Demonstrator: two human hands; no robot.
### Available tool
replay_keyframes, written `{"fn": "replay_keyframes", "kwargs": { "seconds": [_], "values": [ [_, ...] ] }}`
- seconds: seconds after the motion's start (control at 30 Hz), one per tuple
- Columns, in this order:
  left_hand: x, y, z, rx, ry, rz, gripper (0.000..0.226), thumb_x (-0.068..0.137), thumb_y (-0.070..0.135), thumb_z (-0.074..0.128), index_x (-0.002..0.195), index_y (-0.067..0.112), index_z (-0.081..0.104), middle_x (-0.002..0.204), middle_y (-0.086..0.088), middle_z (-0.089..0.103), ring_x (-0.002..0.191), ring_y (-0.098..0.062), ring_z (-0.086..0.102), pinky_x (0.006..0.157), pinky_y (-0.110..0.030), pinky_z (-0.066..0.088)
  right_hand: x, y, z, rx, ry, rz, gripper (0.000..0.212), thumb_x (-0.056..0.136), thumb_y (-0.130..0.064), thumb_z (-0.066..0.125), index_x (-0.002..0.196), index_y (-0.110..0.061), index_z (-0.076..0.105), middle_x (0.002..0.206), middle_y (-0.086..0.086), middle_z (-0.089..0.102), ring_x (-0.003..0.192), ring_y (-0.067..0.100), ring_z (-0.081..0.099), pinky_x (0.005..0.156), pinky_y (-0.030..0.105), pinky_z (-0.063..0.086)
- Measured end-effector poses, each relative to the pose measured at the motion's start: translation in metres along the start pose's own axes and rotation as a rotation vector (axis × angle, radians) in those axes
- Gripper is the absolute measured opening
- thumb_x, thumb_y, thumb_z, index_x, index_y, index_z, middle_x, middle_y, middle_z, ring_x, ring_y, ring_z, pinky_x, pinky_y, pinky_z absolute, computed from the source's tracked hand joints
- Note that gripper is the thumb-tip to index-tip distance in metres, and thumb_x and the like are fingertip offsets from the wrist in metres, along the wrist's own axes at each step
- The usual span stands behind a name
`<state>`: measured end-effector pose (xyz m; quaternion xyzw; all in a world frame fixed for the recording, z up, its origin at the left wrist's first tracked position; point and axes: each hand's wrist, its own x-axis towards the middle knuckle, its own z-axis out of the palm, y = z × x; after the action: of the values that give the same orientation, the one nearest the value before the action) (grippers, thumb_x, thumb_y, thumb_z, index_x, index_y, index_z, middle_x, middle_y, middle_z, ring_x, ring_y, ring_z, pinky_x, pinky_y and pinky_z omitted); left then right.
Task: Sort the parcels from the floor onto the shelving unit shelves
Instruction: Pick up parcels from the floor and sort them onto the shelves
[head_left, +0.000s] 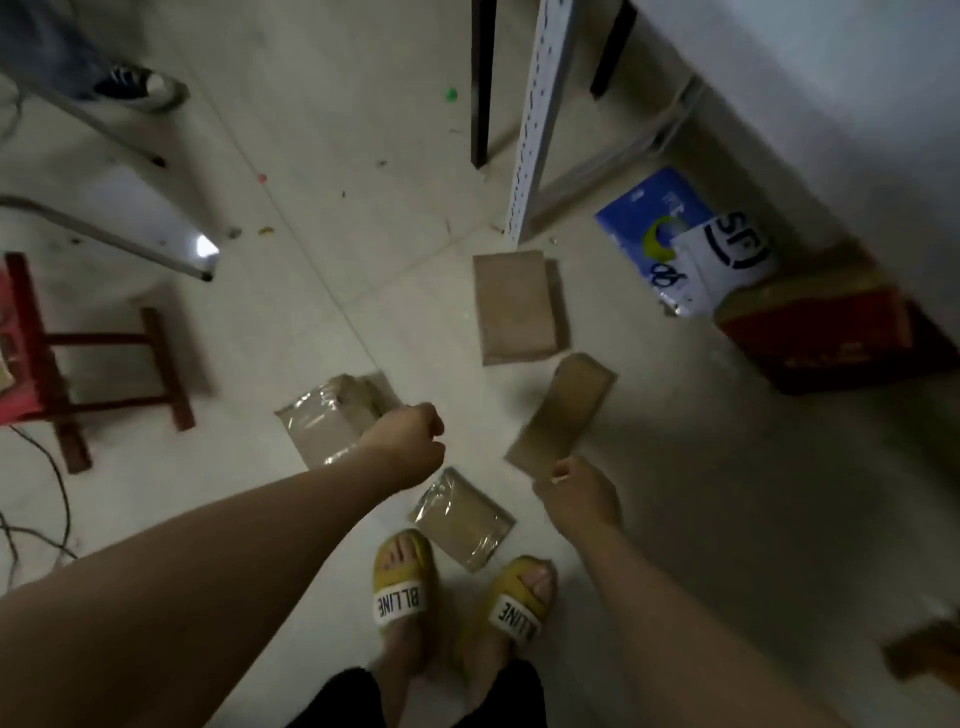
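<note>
Parcels (514, 306) apart on floor (415, 234), right hand (576, 499) perhaps touching one's edge

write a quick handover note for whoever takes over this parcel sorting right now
Left hand: fingers curled, nothing seen in it, by the taped box.
Right hand: at the near corner of the flat brown parcel; cannot tell if it has a grip.
On the floor: those two, a plain brown box, and a small taped parcel in front of the yellow slippers. A blue mailer and an SF bag lie beside the shelving upright.
Done: nothing visible; the shelves are mostly out of view.
Left: shelve every parcel.
</note>
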<state>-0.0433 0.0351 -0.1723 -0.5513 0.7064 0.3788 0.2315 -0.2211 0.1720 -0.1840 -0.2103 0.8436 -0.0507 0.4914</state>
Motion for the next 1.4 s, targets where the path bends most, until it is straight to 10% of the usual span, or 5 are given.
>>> {"fn": "replay_keyframes", "kwargs": {
  "seconds": [0.63,0.93,1.07,1.23,1.4],
  "values": [
    [0.183,-0.116,0.275,-0.639,-0.265,-0.624,0.078,0.090,0.060,0.055,0.150,0.017,0.030,0.145,-0.017,0.039,0.117,-0.036,0.051,0.073,-0.038,0.045,0.209,0.139,0.241,0.825,-0.226,0.691,0.042,0.093,-0.044,0.065,0.124,-0.016,0.053,0.122,0.011,0.062,0.107,0.032,0.060,0.095,0.051,0.054],
    [0.062,-0.034,0.130,-1.022,0.011,-0.702,0.076,0.081,0.076,0.054,0.117,0.010,0.058,0.108,-0.019,0.062,0.088,-0.034,0.062,0.090,-0.048,0.054,0.073,0.064,0.088,0.782,-0.070,0.427,0.037,0.096,-0.053,0.058,0.112,-0.020,0.062,0.121,0.009,0.061,0.108,0.029,0.061,0.088,0.048,0.059],
    [-0.007,0.028,0.022,-1.135,0.042,-0.611,0.036,0.087,0.027,0.068,0.109,-0.001,0.062,0.111,-0.024,0.065,0.094,-0.037,0.065,0.089,-0.048,0.054,-0.006,0.019,-0.005,0.937,0.037,0.327,0.010,0.093,-0.028,0.068,0.097,-0.020,0.066,0.110,0.011,0.066,0.098,0.026,0.064,0.078,0.042,0.061],
    [-0.125,0.094,-0.119,-1.403,-0.244,-0.350,0.029,0.092,0.002,0.049,0.119,-0.007,0.058,0.112,-0.022,0.068,0.093,-0.034,0.070,0.070,-0.038,0.060,-0.126,-0.056,-0.134,1.222,0.051,0.101,0.036,0.089,0.011,0.060,0.106,-0.020,0.063,0.093,0.011,0.073,0.077,0.027,0.072,0.062,0.037,0.059],
    [-0.226,0.125,-0.235,-1.372,-0.415,0.043,0.049,0.086,-0.007,0.047,0.135,-0.008,0.051,0.137,-0.026,0.055,0.130,-0.041,0.051,0.110,-0.050,0.038,-0.243,-0.108,-0.249,1.097,-0.063,-0.183,0.058,0.087,0.016,0.051,0.126,-0.027,0.055,0.115,0.000,0.070,0.098,0.030,0.072,0.072,0.049,0.060]
  ]
}}
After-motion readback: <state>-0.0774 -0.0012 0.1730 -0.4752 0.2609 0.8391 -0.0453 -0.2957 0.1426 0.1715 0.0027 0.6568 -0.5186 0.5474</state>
